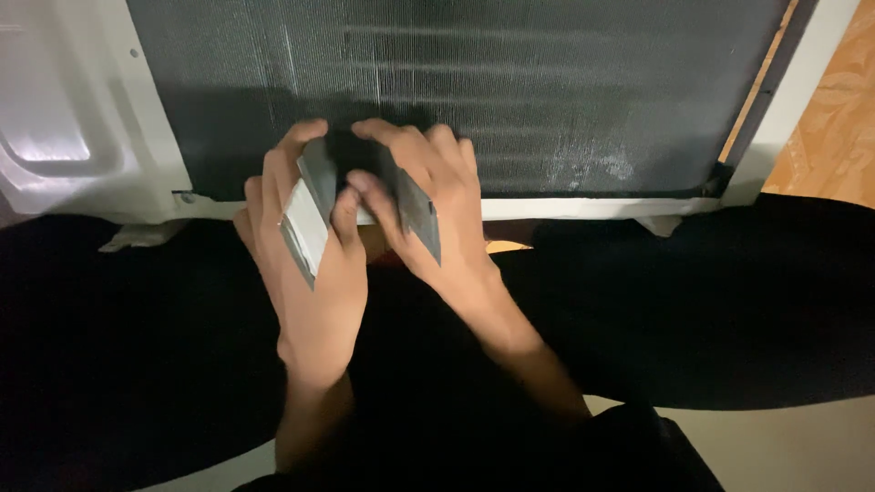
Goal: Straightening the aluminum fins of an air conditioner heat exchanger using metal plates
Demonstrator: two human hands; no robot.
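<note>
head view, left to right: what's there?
White casing → left hand with a grey flat piece → right hand with a grey flat piece → white frame edge → orange floor.

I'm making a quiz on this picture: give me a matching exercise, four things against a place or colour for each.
Things:
1. left hand
2. right hand
3. finned coil
4. white casing

Descriptions:
A. dark, fills the top of the view
B. grips a flat grey piece with a white edge
C. pale, at the far left beside the coil
D. holds a flat grey piece, thumb toward the other hand

Pairs: 1-B, 2-D, 3-A, 4-C
</note>
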